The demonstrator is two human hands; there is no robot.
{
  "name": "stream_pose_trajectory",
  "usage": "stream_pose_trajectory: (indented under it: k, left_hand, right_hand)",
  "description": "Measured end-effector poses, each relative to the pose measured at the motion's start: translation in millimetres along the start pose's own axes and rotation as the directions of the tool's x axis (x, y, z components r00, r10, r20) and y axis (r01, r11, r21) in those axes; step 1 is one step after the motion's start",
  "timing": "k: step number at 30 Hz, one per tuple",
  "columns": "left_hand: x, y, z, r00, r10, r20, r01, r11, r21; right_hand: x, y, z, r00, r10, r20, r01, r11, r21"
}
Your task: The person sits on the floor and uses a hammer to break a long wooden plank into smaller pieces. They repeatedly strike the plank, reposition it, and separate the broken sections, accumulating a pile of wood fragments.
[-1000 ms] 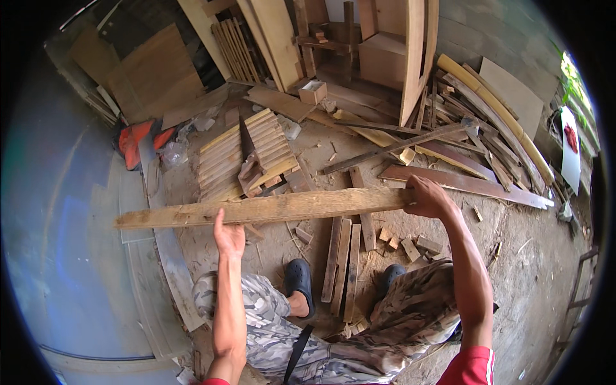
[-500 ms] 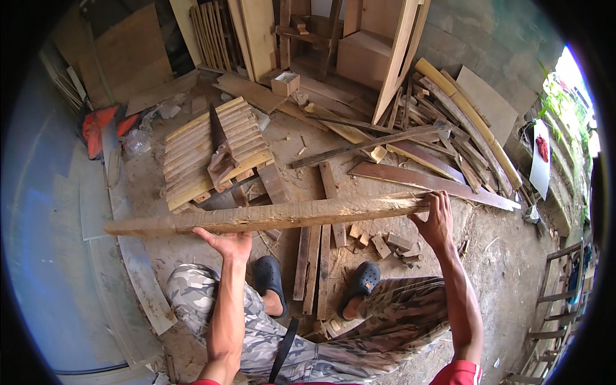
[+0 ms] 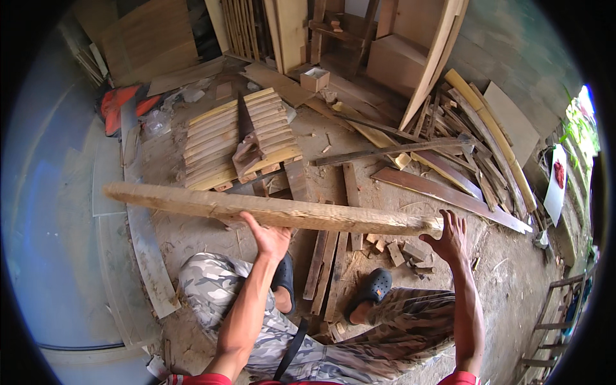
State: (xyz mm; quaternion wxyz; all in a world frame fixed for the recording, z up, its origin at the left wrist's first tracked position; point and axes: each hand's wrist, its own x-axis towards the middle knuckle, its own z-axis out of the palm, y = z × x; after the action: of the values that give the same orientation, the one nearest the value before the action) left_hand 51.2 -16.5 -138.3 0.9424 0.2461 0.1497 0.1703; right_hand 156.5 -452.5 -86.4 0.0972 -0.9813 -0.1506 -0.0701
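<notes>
A long rough wooden plank point(image 3: 308, 215) is held up in front of me, its left end slightly higher than its right. My left hand point(image 3: 273, 240) grips it near the middle, thumb on the near face and the other fingers hidden behind the wood. Beside the plank's right end, my right hand point(image 3: 452, 240) has its fingers spread; whether it touches the wood I cannot tell. Beyond the plank, a handsaw point(image 3: 247, 144) lies on a slatted wooden panel point(image 3: 212, 144).
Narrow boards point(image 3: 330, 263) and small wood offcuts point(image 3: 414, 253) lie on the dirt floor between and beyond my feet. At the right is a heap of scrap wood point(image 3: 487, 160). A wooden cabinet frame point(image 3: 423, 70) stands at the back, near a small open box point(image 3: 314, 79).
The plank has tilted, its right end dropping and its left end rising. My left hand has shifted right along it. The right hand's fingers have come off the end and spread.
</notes>
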Motion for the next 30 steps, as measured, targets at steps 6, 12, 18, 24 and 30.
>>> stream_pose_trajectory:
  k: [6, 12, 18, 24, 30]
  left_hand:
    - [-5, -22, 4, 0.985, -0.105, 0.139, 0.085, 0.986, 0.143]
    - [-11, -50, 11, 0.974, -0.199, 0.109, 0.155, 0.935, 0.320]
    - [-13, -65, 5, 0.955, -0.279, 0.096, 0.241, 0.926, 0.292]
    - [-12, -69, 7, 0.951, -0.302, 0.068, 0.255, 0.890, 0.377]
    - [-10, -57, 19, 0.874, -0.474, 0.108, 0.357, 0.776, 0.519]
  right_hand:
    - [12, -52, 4, 0.956, -0.257, 0.139, 0.240, 0.963, 0.123]
    - [14, -79, 15, 0.903, -0.333, 0.272, 0.297, 0.940, 0.165]
    - [13, -71, 27, 0.919, -0.347, 0.188, 0.321, 0.934, 0.155]
    - [10, -56, 38, 0.933, -0.256, 0.255, 0.210, 0.959, 0.191]
    - [30, -31, 38, 0.927, -0.364, 0.092, 0.342, 0.919, 0.194]
